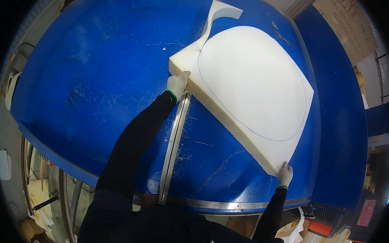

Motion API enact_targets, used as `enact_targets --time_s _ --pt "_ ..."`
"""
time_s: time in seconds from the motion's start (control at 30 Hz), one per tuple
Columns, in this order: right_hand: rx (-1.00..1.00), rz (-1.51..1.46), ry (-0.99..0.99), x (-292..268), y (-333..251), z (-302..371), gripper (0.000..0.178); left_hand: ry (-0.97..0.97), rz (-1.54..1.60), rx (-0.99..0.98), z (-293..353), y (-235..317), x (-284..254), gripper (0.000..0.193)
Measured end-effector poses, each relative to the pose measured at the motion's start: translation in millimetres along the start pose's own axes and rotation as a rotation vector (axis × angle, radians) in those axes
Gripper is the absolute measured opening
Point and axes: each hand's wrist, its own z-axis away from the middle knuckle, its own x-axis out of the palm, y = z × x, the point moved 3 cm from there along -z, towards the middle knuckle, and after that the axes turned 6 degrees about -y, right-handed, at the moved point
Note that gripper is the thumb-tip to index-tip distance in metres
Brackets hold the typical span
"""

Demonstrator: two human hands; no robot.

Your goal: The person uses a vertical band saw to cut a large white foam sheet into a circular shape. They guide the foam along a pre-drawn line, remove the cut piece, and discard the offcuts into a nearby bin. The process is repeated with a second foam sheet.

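Note:
A thick white foam block (253, 84) lies on the blue table, with a rounded outline drawn on its top in a thin blue line. Its far edge has a curved shape. From its far left side a narrow foam strip (226, 10) peels away and curls outward. My left hand (178, 84), in a pale glove with a green cuff, grips the block's left near edge, thumb on top. At the near right corner my right hand (285, 175), gloved likewise, holds the foam; its fingers are partly hidden.
Across the blue table (93, 82) runs a metal rail (176, 142), passing under the block. A metal strip (233, 205) edges the near side. Beyond the right side stands a blue panel (339, 115), with a cardboard sheet (346, 21) behind it. Foam scraps (295, 232) lie below at right.

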Motion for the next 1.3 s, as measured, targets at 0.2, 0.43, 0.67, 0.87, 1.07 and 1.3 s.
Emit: enact_targets --time_s 0.2,0.43,0.67,0.87,1.07,1.3 --pt "0.024 -0.044 -0.02 6.9 0.6 24.3 0.037 -0.061 -0.161 -0.038 -24.3 5.2 -6.3 0.04" --pt "-0.013 -0.003 -0.03 11.6 -7.7 58.4 0.032 0.063 -0.292 0.139 -71.4 4.3 -19.3 0.039" --pt "0.091 -0.063 -0.09 22.2 -27.9 99.7 0.031 -0.004 -0.286 0.223 -93.8 9.1 -25.6 0.038" --pt "0.06 -0.072 -0.133 25.7 -21.1 130.2 0.028 -0.039 -0.266 0.221 -99.2 19.8 -14.6 0.037" --pt "0.146 -0.164 -0.234 39.9 -52.2 174.5 0.027 -0.059 -0.235 0.209 -123.0 23.7 -24.3 0.035" --pt "0.222 -0.193 -0.28 49.4 -72.3 216.5 0.028 -0.044 -0.184 0.204 -132.9 28.2 -17.4 0.037"
